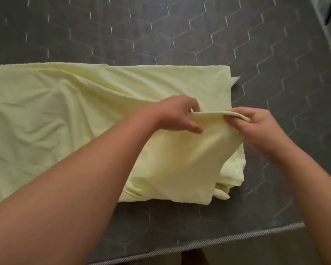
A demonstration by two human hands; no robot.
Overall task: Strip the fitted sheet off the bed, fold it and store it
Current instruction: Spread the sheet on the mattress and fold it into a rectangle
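Note:
A pale yellow fitted sheet (pixel 69 115) lies folded into a long band across the bare grey mattress (pixel 180 31). Its right end is doubled up in several layers near the mattress's front edge. My left hand (pixel 177 115) pinches a raised edge of the sheet between thumb and fingers. My right hand (pixel 256 125) grips the same edge a short way to the right. Between the two hands the edge is lifted off the bed and pulled taut, and the cloth below it hangs down in a flap (pixel 199 155).
The mattress has a quilted hexagon pattern and a piped front edge (pixel 218 238). Its right edge (pixel 329 35) runs down at the far right, with light bedding beyond it. A small white tag (pixel 292 80) sticks out at the sheet's far right corner.

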